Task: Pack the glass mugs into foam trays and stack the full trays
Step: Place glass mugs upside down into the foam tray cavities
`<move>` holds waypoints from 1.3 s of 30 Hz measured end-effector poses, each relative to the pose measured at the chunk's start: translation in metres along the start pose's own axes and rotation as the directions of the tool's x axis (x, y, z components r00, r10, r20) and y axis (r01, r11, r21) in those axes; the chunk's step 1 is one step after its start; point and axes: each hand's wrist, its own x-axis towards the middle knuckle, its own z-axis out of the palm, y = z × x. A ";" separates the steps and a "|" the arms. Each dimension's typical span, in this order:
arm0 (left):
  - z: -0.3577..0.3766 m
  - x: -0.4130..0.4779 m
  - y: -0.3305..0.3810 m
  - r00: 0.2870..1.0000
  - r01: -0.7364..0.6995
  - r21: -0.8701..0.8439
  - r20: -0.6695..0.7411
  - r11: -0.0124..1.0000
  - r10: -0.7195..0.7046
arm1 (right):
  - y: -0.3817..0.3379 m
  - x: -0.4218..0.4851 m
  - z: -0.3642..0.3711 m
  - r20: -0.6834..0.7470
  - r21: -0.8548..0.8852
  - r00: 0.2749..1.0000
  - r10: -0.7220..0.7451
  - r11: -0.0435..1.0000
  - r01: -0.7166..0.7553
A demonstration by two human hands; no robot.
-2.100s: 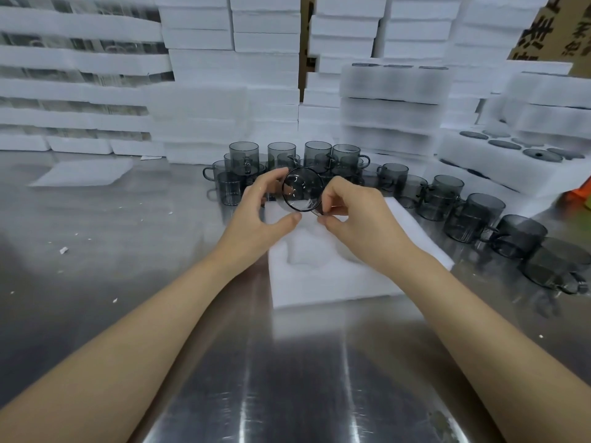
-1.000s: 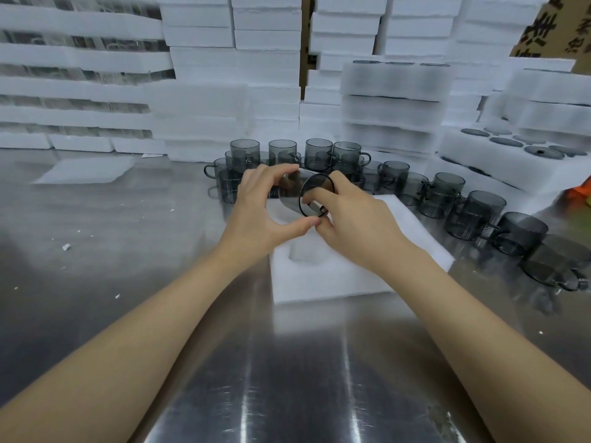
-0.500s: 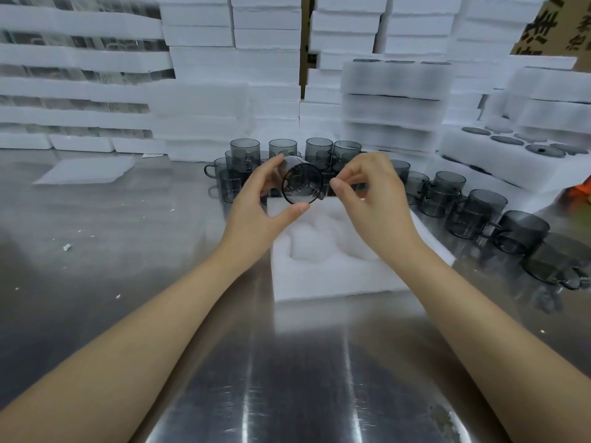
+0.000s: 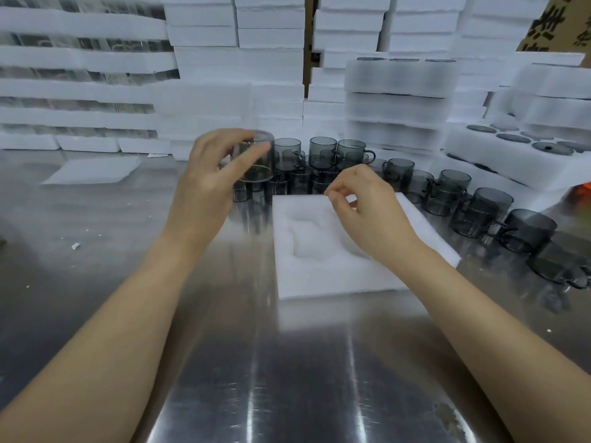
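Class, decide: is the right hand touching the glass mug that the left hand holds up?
Apart. The head view shows the right hand over the foam tray, with a plain gap to the mug in the left hand.

- The left hand [image 4: 208, 187] holds a dark glass mug [image 4: 257, 161] up in the air. The mug is blurry.
- The right hand [image 4: 367, 215] is over the white foam tray [image 4: 319, 276], with its fingers loosely bent. It holds nothing.
- The tray lies flat on a shiny metal table [image 4: 256, 362].
- More dark mugs [image 4: 486, 209] stand behind the tray and to its right.
- Tall piles of white foam trays [image 4: 236, 68] fill the back.
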 end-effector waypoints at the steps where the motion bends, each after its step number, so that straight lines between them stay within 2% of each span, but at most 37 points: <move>1: -0.002 0.000 0.005 0.998 0.050 -0.037 -0.023 0.998 -0.051 | 0.001 0.000 0.000 -0.003 -0.006 1.000 -0.012 1.000 0.012; 3: 0.001 -0.005 0.011 0.987 0.151 -0.089 0.068 0.985 -0.145 | 0.002 -0.001 0.000 -0.008 -0.015 1.000 -0.021 1.000 0.021; 4: 0.002 -0.005 0.013 0.961 0.269 -0.194 0.116 0.943 -0.251 | 0.002 -0.001 0.000 -0.013 -0.015 1.000 -0.018 1.000 0.018; 5: -0.001 -0.004 0.017 0.918 0.398 -0.327 0.139 0.857 -0.372 | 0.002 -0.001 0.000 -0.022 -0.009 1.000 -0.014 1.000 0.014; 7: -0.003 0.002 0.030 0.822 0.539 -0.543 0.171 0.644 -0.543 | 0.001 -0.001 -0.001 -0.036 0.000 0.999 -0.023 1.000 0.023; 9: -0.002 0.009 0.040 0.783 0.578 -0.615 0.233 0.537 -0.576 | -0.002 -0.002 -0.001 -0.038 -0.006 0.996 -0.079 0.997 0.079; 12: -0.001 0.011 0.052 0.788 0.576 -0.666 0.301 0.473 -0.537 | -0.007 -0.004 -0.001 -0.075 -0.003 0.976 -0.205 0.979 0.205; 15: 0.004 0.008 0.059 0.792 0.583 -0.678 0.351 0.447 -0.500 | -0.009 -0.007 -0.003 -0.070 0.008 0.969 -0.237 0.971 0.238; 21: 0.012 0.002 0.068 0.825 0.554 -0.699 0.384 0.453 -0.416 | -0.008 -0.006 0.000 0.130 -0.171 0.974 -0.186 0.963 0.207; 28: 0.009 0.002 0.079 0.872 0.488 -0.663 0.332 0.568 -0.360 | -0.005 -0.002 0.008 0.177 -0.310 0.977 -0.121 0.935 0.172; 39: 0.009 0.000 0.077 0.873 0.488 -0.624 0.344 0.610 -0.346 | -0.003 0.000 0.004 0.235 -0.188 0.963 -0.134 0.965 0.181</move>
